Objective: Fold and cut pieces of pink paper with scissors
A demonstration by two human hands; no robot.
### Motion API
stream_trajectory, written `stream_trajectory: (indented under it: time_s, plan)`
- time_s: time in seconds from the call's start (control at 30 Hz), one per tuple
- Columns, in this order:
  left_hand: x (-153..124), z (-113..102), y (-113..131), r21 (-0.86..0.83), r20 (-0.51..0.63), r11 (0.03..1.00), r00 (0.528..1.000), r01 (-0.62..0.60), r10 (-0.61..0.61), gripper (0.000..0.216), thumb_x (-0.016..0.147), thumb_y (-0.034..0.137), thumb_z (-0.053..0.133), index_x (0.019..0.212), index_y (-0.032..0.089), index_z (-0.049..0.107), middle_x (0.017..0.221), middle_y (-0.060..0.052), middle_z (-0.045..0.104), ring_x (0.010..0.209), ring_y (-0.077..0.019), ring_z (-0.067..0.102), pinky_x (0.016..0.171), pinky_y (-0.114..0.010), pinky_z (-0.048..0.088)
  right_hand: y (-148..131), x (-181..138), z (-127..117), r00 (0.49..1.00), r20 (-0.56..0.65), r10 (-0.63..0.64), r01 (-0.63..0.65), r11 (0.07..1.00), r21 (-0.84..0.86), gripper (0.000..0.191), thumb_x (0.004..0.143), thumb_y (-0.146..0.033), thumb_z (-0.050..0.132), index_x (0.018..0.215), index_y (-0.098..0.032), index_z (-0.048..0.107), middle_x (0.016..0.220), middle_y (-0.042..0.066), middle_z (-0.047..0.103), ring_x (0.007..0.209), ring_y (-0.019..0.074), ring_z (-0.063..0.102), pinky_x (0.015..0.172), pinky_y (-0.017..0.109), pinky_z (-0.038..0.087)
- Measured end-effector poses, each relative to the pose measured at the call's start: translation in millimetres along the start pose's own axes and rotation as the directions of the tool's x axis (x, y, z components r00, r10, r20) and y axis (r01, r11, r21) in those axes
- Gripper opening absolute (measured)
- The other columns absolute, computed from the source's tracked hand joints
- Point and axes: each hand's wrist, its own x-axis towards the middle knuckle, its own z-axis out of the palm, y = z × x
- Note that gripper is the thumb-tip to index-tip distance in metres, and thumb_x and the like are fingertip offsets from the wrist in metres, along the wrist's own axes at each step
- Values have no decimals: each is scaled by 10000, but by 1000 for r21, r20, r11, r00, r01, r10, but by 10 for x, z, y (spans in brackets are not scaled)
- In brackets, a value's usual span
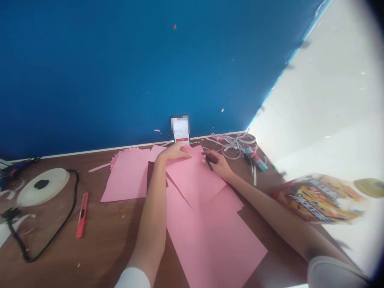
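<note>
Near the far edge of the table, my left hand (177,151) holds a sheet of pink paper (198,180). The thumb lies across the sheet's face, while the other fingers bend at its top edge and are partly hidden. At the same sheet's right side, my right hand (218,163) is closed around a slim black pen-like tool (208,162), held against the paper. More pink paper (219,244) lies beneath, reaching toward me. To the left is another pink sheet (129,176) with a jagged, fringed upper-left edge.
A phone (181,130) leans on the blue wall. A red box cutter (82,216), a black cable (70,212) and a round whitish object (45,186) lie left. Paper strips (232,144) and a red-and-teal tube (255,158) sit right, with a labelled bottle (324,198) closer.
</note>
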Motion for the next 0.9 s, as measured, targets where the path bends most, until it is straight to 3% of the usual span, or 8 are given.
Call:
stream_trajectory:
  time_s: [0.13,0.33,0.5,0.73,0.9]
  plan:
    - [-46,-71,-1,-9,-45,1000,999,-25,25,381,765,457,666,1005,165,716,1024,-73,718,944,-211,644,821,-302,477,-4,-32,1,999,39,-34,37,997,-73,357,736,-369,715,1023,-165,652,764,6,597,675,124,533,626,246,438]
    - [-37,-98,-34,-4,-24,1000,1000,-15,15,366,781,461,637,986,171,728,1014,-50,724,922,-194,647,831,-281,472,-56,-81,22,996,85,-30,40,992,-116,363,731,-365,704,1027,-156,677,826,31,638,723,153,570,669,271,461]
    - [-108,-121,-14,7,-27,1000,999,-27,27,428,794,490,607,1059,170,713,1014,-48,720,935,-201,641,793,-269,474,-58,-96,36,996,67,-55,69,973,-220,331,732,-359,683,1004,-171,690,777,21,626,678,148,552,638,267,455]
    - [-106,-147,-34,26,-56,996,995,-82,84,341,795,421,615,985,162,729,1009,-62,716,928,-196,637,827,-288,464,-23,-101,50,995,69,-75,90,963,-255,304,738,-317,642,999,-170,695,794,28,645,689,156,571,652,270,469]
    - [-99,-133,-32,24,-63,999,997,-42,44,381,787,454,616,1019,170,719,1036,-60,715,982,-216,636,868,-307,464,-32,-98,53,996,39,-83,91,948,-304,301,723,-306,631,982,-168,699,763,22,646,668,151,567,641,264,466]
